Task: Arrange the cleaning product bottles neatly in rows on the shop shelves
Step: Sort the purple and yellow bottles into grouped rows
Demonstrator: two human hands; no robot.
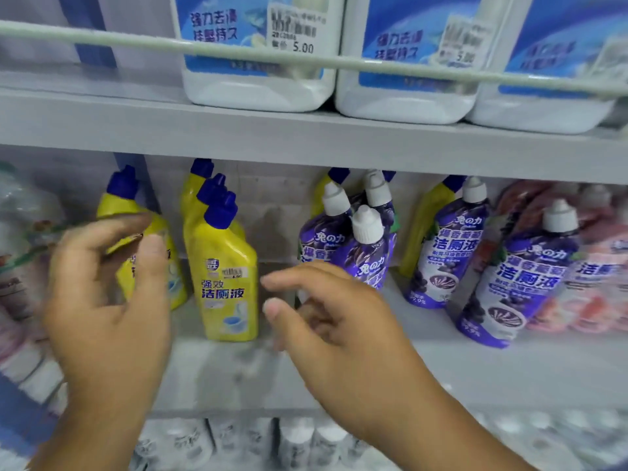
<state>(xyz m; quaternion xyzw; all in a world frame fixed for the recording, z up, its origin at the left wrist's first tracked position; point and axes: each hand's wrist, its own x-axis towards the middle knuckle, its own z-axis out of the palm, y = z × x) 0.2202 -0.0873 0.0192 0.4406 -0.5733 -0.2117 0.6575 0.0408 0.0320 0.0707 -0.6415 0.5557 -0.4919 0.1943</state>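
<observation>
My left hand (102, 300) hangs relaxed, fingers loosely spread, holding nothing, just in front of a tilted yellow bottle (136, 239); whether a fingertip touches it, I cannot tell. My right hand (339, 328) is also released and empty, fingers slack, low in front of the middle shelf (441, 351).

Between my hands: a yellow row (224, 280) running front to back, three blue caps counted, front one upright at the edge. Likely lined up so labels face out.

Beyond my right fingers: a purple cluster (360, 246), three white caps visible, leaning, not yet in a row. Further right of that hand: two more purple bottles (516, 280), plus two yellow ones behind. Above both hands: three white jugs (258, 52) behind a rail.

Judgement: the tilted yellow bottle needs straightening first.
</observation>
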